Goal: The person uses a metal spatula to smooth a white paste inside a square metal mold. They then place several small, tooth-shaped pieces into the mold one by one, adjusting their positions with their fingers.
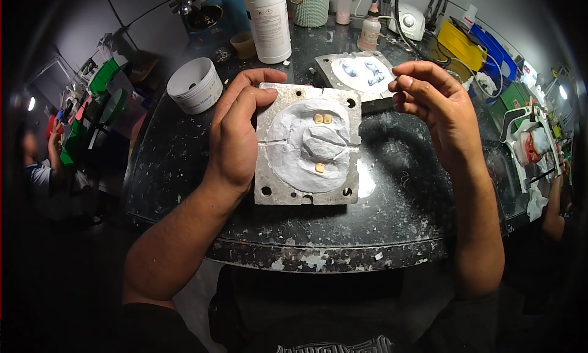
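Note:
My left hand grips the left side of a square metal denture flask half, its thumb over the upper left corner. White plaster fills the flask, with a raised mound in the middle. Two yellowish artificial teeth sit together near the top of the mould, and a single tooth is lower down. Off to the right, my right hand is raised with thumb and fingertips pinched; anything between them is too small to make out. Behind it lies the second flask half, with bluish-grey patches in its plaster.
A white tub stands left of the flask. Farther back are a white bottle, a woven basket, a pinkish bottle and a cable. Yellow and blue bins are back right. Other people appear at both edges.

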The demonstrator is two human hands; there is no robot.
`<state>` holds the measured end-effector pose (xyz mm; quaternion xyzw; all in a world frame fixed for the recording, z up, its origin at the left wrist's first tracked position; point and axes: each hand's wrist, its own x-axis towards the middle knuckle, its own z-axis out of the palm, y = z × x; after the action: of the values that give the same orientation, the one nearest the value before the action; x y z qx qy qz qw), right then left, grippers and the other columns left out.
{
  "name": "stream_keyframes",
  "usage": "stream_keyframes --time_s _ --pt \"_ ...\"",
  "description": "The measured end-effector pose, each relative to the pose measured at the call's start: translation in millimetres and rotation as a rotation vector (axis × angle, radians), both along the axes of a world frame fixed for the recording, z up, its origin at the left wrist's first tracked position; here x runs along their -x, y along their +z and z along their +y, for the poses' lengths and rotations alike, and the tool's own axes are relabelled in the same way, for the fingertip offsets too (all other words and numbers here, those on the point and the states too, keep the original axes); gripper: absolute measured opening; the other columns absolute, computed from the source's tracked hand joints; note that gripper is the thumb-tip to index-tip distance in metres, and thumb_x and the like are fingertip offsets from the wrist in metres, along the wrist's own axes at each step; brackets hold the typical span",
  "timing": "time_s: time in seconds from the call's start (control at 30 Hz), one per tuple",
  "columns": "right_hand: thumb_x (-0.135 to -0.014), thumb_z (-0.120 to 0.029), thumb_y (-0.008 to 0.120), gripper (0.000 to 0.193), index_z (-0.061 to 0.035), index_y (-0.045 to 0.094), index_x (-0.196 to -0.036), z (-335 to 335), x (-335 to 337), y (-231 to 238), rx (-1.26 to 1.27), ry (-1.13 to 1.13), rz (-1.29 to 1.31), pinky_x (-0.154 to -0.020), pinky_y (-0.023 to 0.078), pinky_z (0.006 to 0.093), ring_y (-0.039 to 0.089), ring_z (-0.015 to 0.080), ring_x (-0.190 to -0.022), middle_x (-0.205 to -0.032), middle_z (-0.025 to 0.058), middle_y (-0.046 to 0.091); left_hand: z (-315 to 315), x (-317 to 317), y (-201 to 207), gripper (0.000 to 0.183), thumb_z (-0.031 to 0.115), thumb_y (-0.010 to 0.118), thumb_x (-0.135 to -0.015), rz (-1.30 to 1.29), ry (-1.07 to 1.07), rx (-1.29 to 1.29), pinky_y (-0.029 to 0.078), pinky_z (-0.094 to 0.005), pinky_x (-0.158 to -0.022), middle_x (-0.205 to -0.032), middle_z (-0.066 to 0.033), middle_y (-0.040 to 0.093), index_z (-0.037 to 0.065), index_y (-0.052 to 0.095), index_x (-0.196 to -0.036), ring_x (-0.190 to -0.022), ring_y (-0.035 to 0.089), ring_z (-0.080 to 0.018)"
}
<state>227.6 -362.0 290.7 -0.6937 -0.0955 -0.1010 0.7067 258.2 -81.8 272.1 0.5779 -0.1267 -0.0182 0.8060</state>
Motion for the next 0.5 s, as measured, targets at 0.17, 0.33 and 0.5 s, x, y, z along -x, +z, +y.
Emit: stream_keyframes --time_s 0.17,0.33,0.5 --pt "-0.101 -0.02 0.073 0.025 -0.0035 0.071 -0.121 0.1 -0.2 1.3 -0.015 0.025 0.015 -0.084 0.059 0.0243 0.074 0.0116 -0.093 -0.107 0.0091 0.078 1.1 0.5 1.0 0.031 0.013 0.047 -0.098 -0.019 -0.053 0.024 0.051 -0.0299 -0.096 -0.112 -0.0154 0.069 -0.001 0.06 -0.122 -0.102 0.065 -0.0179" --pt "-0.101 -0.021 0.074 0.024 -0.0049 0.071 -0.119 0.1 0.3 1.8 0.008 0.017 0.01 -0.083 0.059 0.024 0.075 0.0119 -0.093 -0.107 0.0095 0.079 -0.3 4.0 3.8 0.035 0.012 0.045 -0.097 -0.064 -0.135 0.072 0.054 -0.0365 -0.102 -0.122 -0.0289 0.071 -0.002 0.053 -0.128 -0.111 0.07 -0.0269" --pt "-0.1 -0.02 0.075 0.024 -0.003 0.073 -0.116 3.7 1.3 1.6 0.011 -0.017 0.0 -0.081 0.058 0.0238 0.073 0.0106 -0.091 -0.103 0.007 0.078 -0.2 6.5 6.3 0.039 0.015 0.042 -0.097 -0.134 -0.227 0.081 0.058 -0.046 -0.1 -0.128 -0.0374 0.065 -0.002 0.045 -0.132 -0.113 0.071 -0.038"
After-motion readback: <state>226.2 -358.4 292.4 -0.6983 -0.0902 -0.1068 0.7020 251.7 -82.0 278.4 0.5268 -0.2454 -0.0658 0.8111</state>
